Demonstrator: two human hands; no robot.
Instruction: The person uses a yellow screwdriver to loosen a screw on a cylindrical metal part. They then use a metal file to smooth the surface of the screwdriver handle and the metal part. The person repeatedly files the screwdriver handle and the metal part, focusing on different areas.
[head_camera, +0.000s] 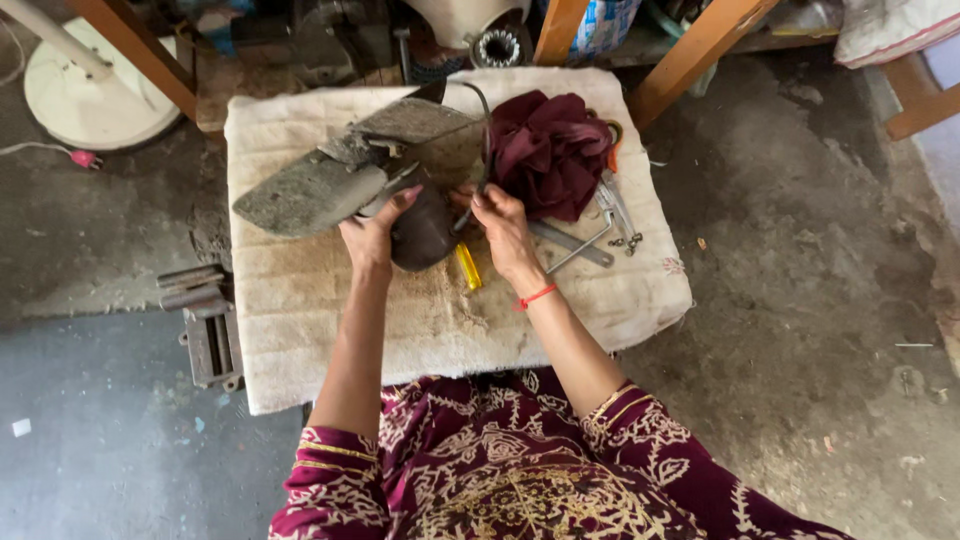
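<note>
A worn shoe lies on a cream cloth-covered work surface (300, 300), its grey sole (310, 190) turned upward and its dark heel end (425, 235) toward me. My left hand (372, 235) grips the shoe at its middle. My right hand (500, 225) holds a thin dark curved tool (484, 140) against the shoe's heel area. A yellow-handled tool (467, 266) lies on the cloth just under my hands.
A crumpled maroon cloth (548, 150) sits right of the shoe, with metal tools (585, 242) and orange-handled scissors (612, 150) beside it. A metal block (210, 335) stands on the floor at left. A white fan base (90, 95) and wooden legs (690, 55) stand beyond.
</note>
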